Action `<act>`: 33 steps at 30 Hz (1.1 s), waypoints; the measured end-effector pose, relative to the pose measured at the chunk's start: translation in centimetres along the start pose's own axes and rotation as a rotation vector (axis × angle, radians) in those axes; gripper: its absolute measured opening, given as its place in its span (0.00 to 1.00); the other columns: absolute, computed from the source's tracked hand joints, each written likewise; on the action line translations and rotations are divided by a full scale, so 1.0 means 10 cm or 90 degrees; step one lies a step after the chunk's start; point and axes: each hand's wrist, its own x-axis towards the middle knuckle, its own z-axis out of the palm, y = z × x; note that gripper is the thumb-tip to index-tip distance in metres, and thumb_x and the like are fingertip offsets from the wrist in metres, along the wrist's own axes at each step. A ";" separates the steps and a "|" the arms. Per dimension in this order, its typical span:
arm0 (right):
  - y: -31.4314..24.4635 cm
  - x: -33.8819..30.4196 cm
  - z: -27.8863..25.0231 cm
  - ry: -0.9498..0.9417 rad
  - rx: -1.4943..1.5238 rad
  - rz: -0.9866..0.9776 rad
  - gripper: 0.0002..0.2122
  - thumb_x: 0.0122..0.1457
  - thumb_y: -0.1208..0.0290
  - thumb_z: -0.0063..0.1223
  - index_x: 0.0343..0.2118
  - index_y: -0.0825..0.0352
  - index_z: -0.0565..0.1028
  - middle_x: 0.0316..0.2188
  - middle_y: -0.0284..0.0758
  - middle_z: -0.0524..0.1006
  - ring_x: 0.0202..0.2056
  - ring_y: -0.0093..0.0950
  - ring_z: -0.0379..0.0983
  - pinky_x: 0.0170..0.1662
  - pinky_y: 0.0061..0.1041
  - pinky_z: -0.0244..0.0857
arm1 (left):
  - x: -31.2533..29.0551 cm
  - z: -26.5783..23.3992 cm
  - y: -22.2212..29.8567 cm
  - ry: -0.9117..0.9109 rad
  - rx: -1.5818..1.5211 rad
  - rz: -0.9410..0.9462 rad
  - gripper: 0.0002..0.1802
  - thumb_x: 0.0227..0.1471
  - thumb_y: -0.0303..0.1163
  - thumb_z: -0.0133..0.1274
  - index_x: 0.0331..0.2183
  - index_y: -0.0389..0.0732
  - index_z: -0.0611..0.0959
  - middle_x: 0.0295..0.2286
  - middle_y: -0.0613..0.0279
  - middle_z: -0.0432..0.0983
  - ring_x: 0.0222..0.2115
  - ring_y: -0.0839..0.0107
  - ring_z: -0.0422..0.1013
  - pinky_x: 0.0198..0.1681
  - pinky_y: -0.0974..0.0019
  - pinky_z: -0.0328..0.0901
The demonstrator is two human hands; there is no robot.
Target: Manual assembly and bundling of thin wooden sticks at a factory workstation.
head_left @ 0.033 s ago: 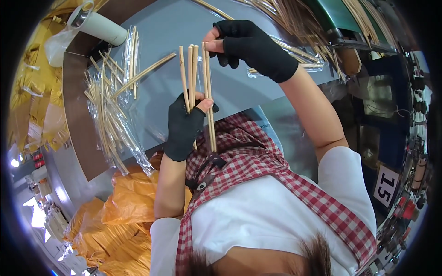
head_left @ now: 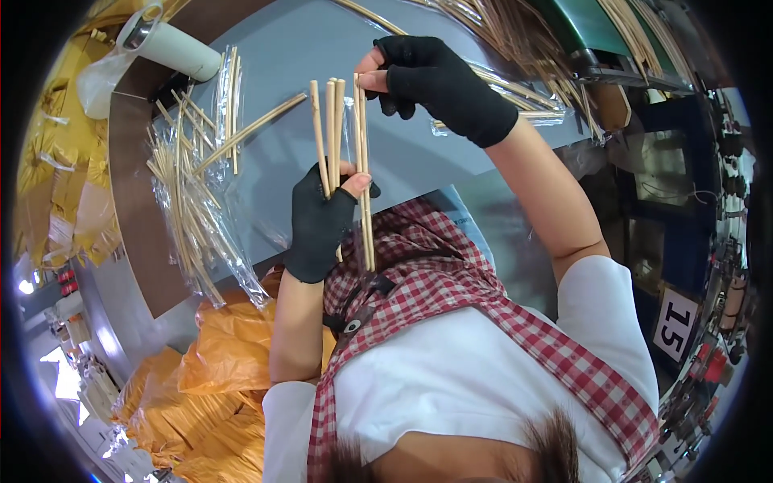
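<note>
Several loose wooden chopsticks (head_left: 335, 137) stand up from my left hand (head_left: 318, 229), which wears a black fingerless glove and is closed around them. Its thumb also presses against a pair of chopsticks (head_left: 364, 153) standing a little to the right. At the top of that pair, my right hand (head_left: 439, 84), gloved the same way, pinches the ends between thumb and fingertips. A strip of clear film (head_left: 349, 133) shows between the two groups. The lower ends of the pair hang over my checked apron (head_left: 451, 278).
Chopsticks in clear sleeves (head_left: 189, 209) lie heaped at the table's left. More chopsticks (head_left: 515, 97) lie beyond my right hand, beside a green machine surface (head_left: 584, 32). A white tumbler (head_left: 179, 50) stands at the far left of the grey table (head_left: 274, 56). Orange bags (head_left: 209, 402) lie below left.
Both hands and the chopsticks have shifted very slightly to the left. The grips are the same.
</note>
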 end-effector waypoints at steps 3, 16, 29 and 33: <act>0.10 0.04 -0.18 0.016 0.008 -0.062 0.11 0.60 0.64 0.51 0.33 0.68 0.75 0.24 0.29 0.74 0.24 0.17 0.69 0.27 0.16 0.61 | 0.06 -0.07 0.07 0.008 0.025 -0.013 0.10 0.52 0.33 0.57 0.29 0.36 0.78 0.23 0.64 0.77 0.20 0.82 0.65 0.24 0.76 0.59; 0.44 -0.34 0.21 0.215 0.199 -0.090 0.09 0.62 0.65 0.48 0.34 0.66 0.68 0.26 0.35 0.73 0.24 0.24 0.73 0.28 0.23 0.70 | 0.30 -0.17 0.39 0.032 0.399 0.055 0.16 0.55 0.36 0.54 0.39 0.34 0.79 0.26 0.59 0.76 0.28 0.71 0.72 0.33 0.68 0.64; 0.81 -0.92 -0.36 0.077 -0.958 0.008 0.11 0.49 0.70 0.52 0.37 0.62 0.72 0.32 0.34 0.70 0.28 0.33 0.74 0.29 0.33 0.69 | 0.17 -0.19 -0.24 -0.076 -0.276 -0.208 0.14 0.58 0.42 0.50 0.27 0.43 0.70 0.18 0.68 0.62 0.15 0.80 0.58 0.21 0.70 0.64; 0.62 -0.98 0.45 -0.083 -0.840 -0.326 0.08 0.49 0.67 0.51 0.33 0.58 0.75 0.35 0.32 0.72 0.29 0.27 0.74 0.25 0.26 0.68 | 0.36 -0.10 -0.52 -0.199 -0.186 -0.246 0.18 0.57 0.41 0.52 0.42 0.38 0.76 0.28 0.65 0.74 0.15 0.85 0.60 0.19 0.76 0.59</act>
